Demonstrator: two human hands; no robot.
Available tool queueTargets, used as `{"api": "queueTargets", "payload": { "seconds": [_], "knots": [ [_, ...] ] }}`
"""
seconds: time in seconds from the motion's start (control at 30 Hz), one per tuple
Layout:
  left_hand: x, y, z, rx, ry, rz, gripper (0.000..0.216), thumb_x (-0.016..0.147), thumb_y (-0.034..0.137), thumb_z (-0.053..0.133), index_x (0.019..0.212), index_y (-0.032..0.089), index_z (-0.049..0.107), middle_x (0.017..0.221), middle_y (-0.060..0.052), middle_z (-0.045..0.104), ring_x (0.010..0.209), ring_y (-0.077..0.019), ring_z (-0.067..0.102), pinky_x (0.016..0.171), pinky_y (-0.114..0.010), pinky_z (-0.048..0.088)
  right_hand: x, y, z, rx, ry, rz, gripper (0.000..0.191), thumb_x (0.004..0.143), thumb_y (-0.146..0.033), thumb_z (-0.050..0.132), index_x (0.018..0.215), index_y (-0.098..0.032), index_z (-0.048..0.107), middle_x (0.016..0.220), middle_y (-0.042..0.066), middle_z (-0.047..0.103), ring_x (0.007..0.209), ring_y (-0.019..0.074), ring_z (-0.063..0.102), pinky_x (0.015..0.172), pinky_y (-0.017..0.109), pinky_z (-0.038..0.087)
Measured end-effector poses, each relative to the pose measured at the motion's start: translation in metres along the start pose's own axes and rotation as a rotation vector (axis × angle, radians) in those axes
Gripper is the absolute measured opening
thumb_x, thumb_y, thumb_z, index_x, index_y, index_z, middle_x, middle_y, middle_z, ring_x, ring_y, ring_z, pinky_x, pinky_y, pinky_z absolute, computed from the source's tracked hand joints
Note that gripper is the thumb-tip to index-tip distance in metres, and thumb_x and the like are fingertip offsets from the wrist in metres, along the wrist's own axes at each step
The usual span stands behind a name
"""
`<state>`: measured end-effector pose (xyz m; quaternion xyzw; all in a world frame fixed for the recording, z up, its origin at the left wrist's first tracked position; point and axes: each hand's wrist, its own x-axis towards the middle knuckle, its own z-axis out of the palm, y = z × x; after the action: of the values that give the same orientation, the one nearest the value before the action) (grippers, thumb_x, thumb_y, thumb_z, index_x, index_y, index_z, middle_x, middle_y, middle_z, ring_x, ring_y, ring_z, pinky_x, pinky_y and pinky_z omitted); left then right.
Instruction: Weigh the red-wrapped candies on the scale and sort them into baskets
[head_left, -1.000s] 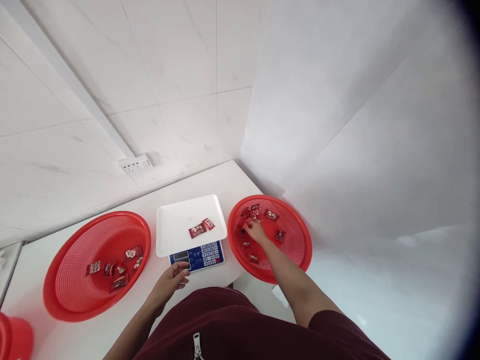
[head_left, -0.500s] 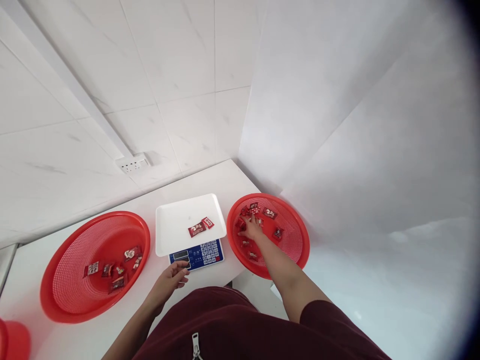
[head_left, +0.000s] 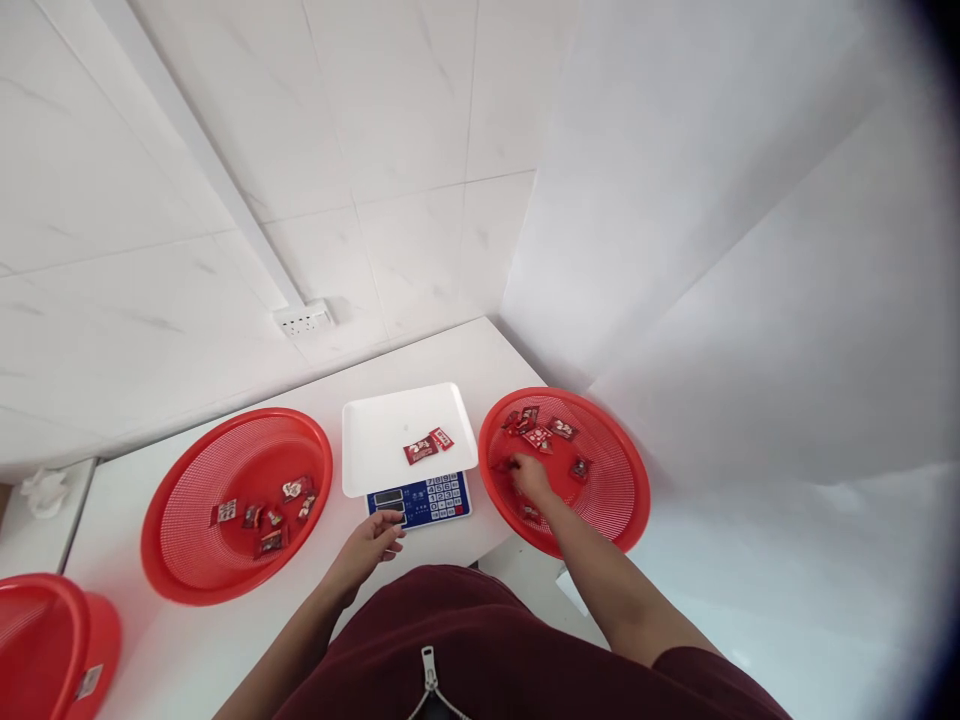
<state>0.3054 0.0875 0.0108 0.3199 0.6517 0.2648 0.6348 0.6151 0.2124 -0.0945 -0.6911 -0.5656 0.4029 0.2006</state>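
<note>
My right hand [head_left: 531,478] is inside the right red basket [head_left: 634,490]. Its fingers are closed on a small red snack packet [head_left: 504,465], partly hidden by the fingertips. More red packets [head_left: 538,437] lie around it in that basket. My left hand [head_left: 367,548] hovers at the front left edge of a blue digital scale [head_left: 420,508], fingers loosely bent and apart, with nothing in them. On the scale's white tray [head_left: 382,425] lie a dark red packet [head_left: 421,450] and a smaller red one [head_left: 442,438].
To the left of the scale, another red basket [head_left: 169,540] holds several red packets [head_left: 271,541]. A third red basket [head_left: 101,630] is cut off at the lower left. Crumpled white material [head_left: 45,492] lies beyond it. A wall socket [head_left: 304,318] sits above the white table [head_left: 450,348].
My right hand has drawn back toward me within the right basket, and its spread fingers have closed. My left hand stays by the scale. The view has shifted left.
</note>
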Motion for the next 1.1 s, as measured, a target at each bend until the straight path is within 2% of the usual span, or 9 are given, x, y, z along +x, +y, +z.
{"api": "queueTargets", "payload": {
  "seconds": [0.1, 0.2, 0.3, 0.43, 0.6, 0.7, 0.8, 0.93, 1.1],
  "knots": [
    [0.004, -0.004, 0.000, 0.005, -0.018, -0.011, 0.044, 0.065, 0.045, 0.064, 0.099, 0.018, 0.055, 0.087, -0.004, 0.061, 0.073, -0.0141, 0.057, 0.070, -0.028, 0.043, -0.002, -0.002, -0.007, 0.127, 0.079, 0.048, 0.010, 0.061, -0.017, 0.047, 0.066, -0.019, 0.056, 0.066, 0.002, 0.062, 0.066, 0.0195, 0.057, 0.062, 0.029, 0.043],
    [0.006, -0.008, 0.000, 0.008, -0.041, -0.026, 0.044, 0.066, 0.044, 0.063, 0.100, 0.017, 0.054, 0.087, -0.003, 0.060, 0.072, -0.0128, 0.057, 0.070, -0.028, 0.043, -0.008, -0.019, -0.006, 0.249, 0.105, 0.057, 0.009, 0.063, -0.022, 0.047, 0.070, -0.019, 0.052, 0.064, 0.000, 0.060, 0.059, 0.0168, 0.056, 0.055, 0.026, 0.043],
    [0.008, -0.011, 0.001, 0.001, -0.060, -0.017, 0.042, 0.068, 0.042, 0.063, 0.100, 0.018, 0.054, 0.086, -0.003, 0.060, 0.071, -0.0122, 0.056, 0.069, -0.027, 0.043, -0.015, -0.051, 0.002, 0.428, 0.052, 0.062, 0.011, 0.063, -0.025, 0.053, 0.072, -0.019, 0.052, 0.064, -0.001, 0.061, 0.057, 0.0148, 0.056, 0.051, 0.024, 0.043],
    [0.008, -0.012, 0.001, -0.009, -0.060, 0.000, 0.039, 0.068, 0.041, 0.062, 0.099, 0.018, 0.054, 0.086, -0.003, 0.060, 0.071, -0.0121, 0.056, 0.068, -0.027, 0.042, -0.017, -0.100, 0.017, 0.641, -0.036, 0.026, 0.014, 0.057, -0.019, 0.058, 0.071, -0.017, 0.058, 0.066, 0.000, 0.062, 0.060, 0.0140, 0.057, 0.051, 0.022, 0.044],
    [0.002, -0.011, -0.002, -0.018, -0.050, -0.001, 0.039, 0.068, 0.040, 0.063, 0.099, 0.018, 0.053, 0.086, -0.003, 0.060, 0.071, -0.0119, 0.056, 0.069, -0.027, 0.042, -0.011, -0.141, 0.039, 0.567, -0.138, -0.001, 0.018, 0.059, -0.018, 0.061, 0.077, -0.017, 0.063, 0.075, 0.003, 0.065, 0.064, 0.0139, 0.059, 0.048, 0.021, 0.046],
    [-0.003, -0.011, -0.005, -0.038, -0.041, -0.004, 0.038, 0.068, 0.039, 0.062, 0.099, 0.018, 0.054, 0.087, -0.003, 0.059, 0.072, -0.0120, 0.056, 0.069, -0.028, 0.042, -0.007, -0.149, 0.049, 0.446, -0.212, -0.050, 0.024, 0.062, -0.020, 0.063, 0.086, -0.021, 0.065, 0.089, 0.003, 0.066, 0.072, 0.0152, 0.061, 0.050, 0.022, 0.049],
    [-0.006, -0.014, -0.008, -0.066, -0.016, -0.013, 0.039, 0.068, 0.039, 0.063, 0.098, 0.018, 0.054, 0.086, -0.003, 0.059, 0.072, -0.0122, 0.056, 0.070, -0.028, 0.042, -0.005, -0.148, 0.053, 0.384, -0.192, -0.105, 0.031, 0.064, -0.021, 0.064, 0.095, -0.023, 0.065, 0.102, 0.004, 0.065, 0.084, 0.0174, 0.062, 0.062, 0.026, 0.052],
    [-0.009, -0.019, -0.013, -0.091, 0.000, -0.023, 0.039, 0.068, 0.039, 0.063, 0.098, 0.017, 0.054, 0.086, -0.003, 0.059, 0.071, -0.0115, 0.055, 0.069, -0.027, 0.042, -0.005, -0.142, 0.055, 0.415, -0.203, -0.111, 0.037, 0.067, -0.023, 0.064, 0.103, -0.022, 0.064, 0.105, 0.005, 0.065, 0.093, 0.0180, 0.061, 0.078, 0.031, 0.051],
    [-0.008, -0.024, -0.016, -0.096, -0.003, -0.028, 0.037, 0.068, 0.038, 0.063, 0.097, 0.017, 0.053, 0.086, -0.003, 0.059, 0.070, -0.0111, 0.055, 0.068, -0.027, 0.042, -0.008, -0.146, 0.055, 0.410, -0.280, -0.189, 0.046, 0.070, -0.025, 0.064, 0.115, -0.026, 0.058, 0.106, 0.003, 0.065, 0.100, 0.0176, 0.059, 0.083, 0.030, 0.049]
  ]
}}
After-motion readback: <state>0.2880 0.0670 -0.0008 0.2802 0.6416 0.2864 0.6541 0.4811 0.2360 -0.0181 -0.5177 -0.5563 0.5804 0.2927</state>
